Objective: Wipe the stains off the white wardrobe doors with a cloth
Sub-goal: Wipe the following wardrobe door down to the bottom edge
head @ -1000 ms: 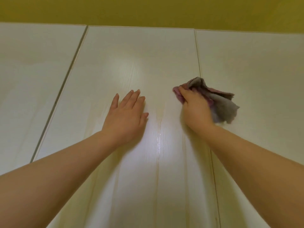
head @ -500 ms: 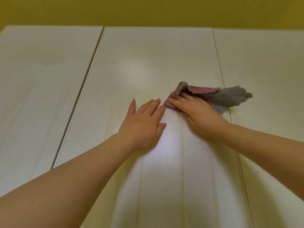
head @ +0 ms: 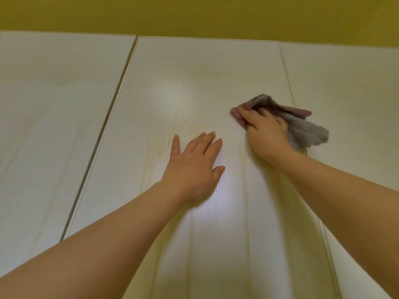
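Three white wardrobe doors fill the view; the middle door (head: 190, 87) is the one under my hands. My right hand (head: 266, 134) holds a crumpled grey and pink cloth (head: 306, 130) and presses it against the middle door near its right seam. The cloth bunches out past my fingers toward the right. My left hand (head: 194, 165) lies flat on the same door, fingers straight, a little lower and to the left of the cloth. Faint yellowish streaks run down the door around my hands.
A dark gap (head: 112, 108) separates the left door (head: 54, 104) from the middle one. A thin seam (head: 287, 76) divides the middle door from the right door (head: 345, 87). A yellow wall (head: 194, 14) runs above the doors.
My right hand swept the cloth left until it met my left fingertips, then moved back to the right and slightly up. The left hand stayed flat on the door.
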Tool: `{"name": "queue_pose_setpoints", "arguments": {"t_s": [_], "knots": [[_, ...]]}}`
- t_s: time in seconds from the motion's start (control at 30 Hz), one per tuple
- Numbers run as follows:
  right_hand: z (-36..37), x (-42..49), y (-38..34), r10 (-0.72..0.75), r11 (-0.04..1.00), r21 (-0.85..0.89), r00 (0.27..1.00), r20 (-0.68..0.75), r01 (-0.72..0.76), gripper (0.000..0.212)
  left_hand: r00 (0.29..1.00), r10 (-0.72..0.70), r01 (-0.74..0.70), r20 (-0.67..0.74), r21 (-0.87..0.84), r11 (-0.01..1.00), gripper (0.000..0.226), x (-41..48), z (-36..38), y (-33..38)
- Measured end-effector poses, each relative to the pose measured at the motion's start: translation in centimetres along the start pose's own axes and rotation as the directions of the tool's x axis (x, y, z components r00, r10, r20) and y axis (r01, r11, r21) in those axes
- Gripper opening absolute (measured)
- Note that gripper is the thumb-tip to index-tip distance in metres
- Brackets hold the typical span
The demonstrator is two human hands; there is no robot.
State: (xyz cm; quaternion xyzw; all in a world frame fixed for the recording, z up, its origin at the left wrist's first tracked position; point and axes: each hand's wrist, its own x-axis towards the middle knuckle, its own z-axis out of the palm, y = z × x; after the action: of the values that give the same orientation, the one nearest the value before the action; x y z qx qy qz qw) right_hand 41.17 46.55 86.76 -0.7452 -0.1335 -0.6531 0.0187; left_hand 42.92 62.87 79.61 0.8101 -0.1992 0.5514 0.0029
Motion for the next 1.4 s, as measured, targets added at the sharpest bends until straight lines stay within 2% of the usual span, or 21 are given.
{"name": "queue_pose_setpoints", "arguments": {"t_s": [0.1, 0.13, 0.2, 0.27, 0.33, 0.4, 0.43, 0.5, 0.6, 0.67, 0.73, 0.8, 0.93, 1.0, 1.07, 1.1, 1.17, 1.2, 1.27, 1.33, 1.4], "knots": [[0.2, -1.7, -0.2, -0.306, 0.951, 0.092, 0.940, 0.148, 0.295, 0.048, 1.000, 0.005, -0.005, -0.007, 0.000, 1.000, 0.060, 0.1, 0.0, -0.1], [-0.4, -1.8, 0.2, -0.300, 0.949, 0.146, 0.939, 0.167, 0.278, 0.045, 1.000, 0.000, 0.000, -0.008, -0.006, 1.000, 0.060, 0.1, 0.1, -0.1], [-0.8, -1.0, 1.1, -0.098, 0.979, 0.184, 0.993, 0.068, 0.084, 0.044, 1.000, 0.000, 0.000, -0.005, -0.002, 1.000, 0.060, 0.1, 0.0, 0.1], [-0.2, -1.4, 0.7, 0.087, 0.996, 0.023, 0.996, -0.018, -0.087, 0.048, 1.000, 0.003, -0.003, -0.007, 0.006, 1.000, 0.060, 0.1, 0.1, 0.1], [0.5, -3.2, -0.2, -0.027, 0.998, -0.061, 0.998, 0.060, 0.031, 0.050, 1.000, -0.001, 0.001, -0.011, 0.002, 1.000, 0.060, 0.1, 0.1, 0.1], [0.2, -5.3, 0.3, -0.233, 0.969, -0.038, 0.956, 0.177, 0.243, 0.048, 1.000, 0.004, -0.004, -0.008, -0.003, 1.000, 0.060, 0.0, 0.3, 0.1], [-0.4, -5.4, 0.8, -0.281, 0.958, 0.005, 0.938, 0.205, 0.286, 0.048, 1.000, 0.004, -0.004, -0.012, 0.009, 1.000, 0.060, 0.0, 0.2, -0.1], [-1.1, -4.6, 2.1, -0.215, 0.975, 0.089, 0.961, 0.173, 0.202, 0.047, 1.000, 0.010, -0.011, 0.005, 0.031, 0.999, 0.060, -0.2, 0.4, -0.1], [-0.2, -3.3, 2.4, 0.080, 0.994, 0.073, 0.997, -0.022, -0.078, 0.046, 1.000, 0.011, -0.012, 0.017, 0.056, 0.998, 0.060, -0.3, 0.5, -0.1], [0.6, -4.4, 2.3, 0.016, 1.000, 0.020, 0.999, -0.044, -0.015, 0.050, 1.000, -0.001, 0.000, 0.013, 0.059, 0.998, 0.060, -0.2, 0.7, -0.1], [0.0, -6.3, 3.0, -0.188, 0.982, 0.042, 0.981, 0.055, 0.186, 0.048, 1.000, -0.002, 0.000, 0.015, 0.071, 0.997, 0.060, -0.2, 0.6, -0.1], [-1.9, -6.1, 4.6, -0.248, 0.969, 0.061, 0.956, 0.158, 0.241, 0.047, 1.000, 0.001, -0.003, 0.019, 0.109, 0.994, 0.060, -0.2, 0.4, 0.0], [-2.3, -4.0, 5.0, 0.075, 0.995, 0.058, 0.995, 0.065, -0.079, 0.047, 0.999, -0.006, -0.002, 0.042, 0.175, 0.985, 0.060, -0.3, 0.1, 0.5], [-0.9, -6.2, 3.6, -0.026, 0.999, 0.046, 0.999, 0.040, 0.025, 0.051, 0.998, -0.010, 0.000, 0.056, 0.181, 0.983, 0.060, -0.4, -0.1, 0.7], [-0.4, -8.8, 3.6, -0.265, 0.964, 0.050, 0.955, 0.135, 0.261, 0.053, 0.998, -0.016, 0.005, 0.059, 0.175, 0.985, 0.060, -0.4, -0.2, 0.8], [-1.0, -9.1, 4.3, -0.331, 0.944, 0.072, 0.923, 0.194, 0.323, 0.050, 0.998, -0.021, 0.010, 0.059, 0.175, 0.985, 0.060, -0.4, -0.3, 0.9], [-2.4, -7.8, 5.1, -0.269, 0.943, 0.244, 0.949, 0.167, 0.225, 0.041, 0.997, -0.023, 0.010, 0.070, 0.182, 0.983, 0.060, -0.5, -0.5, 1.0], [-2.6, -7.0, 5.7, -0.138, 0.948, 0.303, 0.982, 0.131, 0.093, 0.041, 0.997, -0.026, 0.012, 0.075, 0.182, 0.983, 0.059, -0.5, -0.4, 1.0], [-2.1, -6.7, 5.1, 0.052, 0.991, 0.122, 0.996, 0.075, -0.061, 0.046, 0.996, -0.034, 0.020, 0.077, 0.182, 0.983, 0.059, -0.5, -0.4, 1.1], [-0.8, -8.2, 4.0, -0.082, 0.997, 0.016, 0.994, 0.075, 0.081, 0.049, 0.996, -0.035, 0.020, 0.080, 0.177, 0.984, 0.059, -0.5, -0.4, 1.1], [-0.5, -9.7, 4.0, -0.277, 0.961, 0.045, 0.948, 0.155, 0.273, 0.054, 0.996, -0.036, 0.022, 0.078, 0.171, 0.985, 0.059, -0.5, -0.5, 1.1]]}}
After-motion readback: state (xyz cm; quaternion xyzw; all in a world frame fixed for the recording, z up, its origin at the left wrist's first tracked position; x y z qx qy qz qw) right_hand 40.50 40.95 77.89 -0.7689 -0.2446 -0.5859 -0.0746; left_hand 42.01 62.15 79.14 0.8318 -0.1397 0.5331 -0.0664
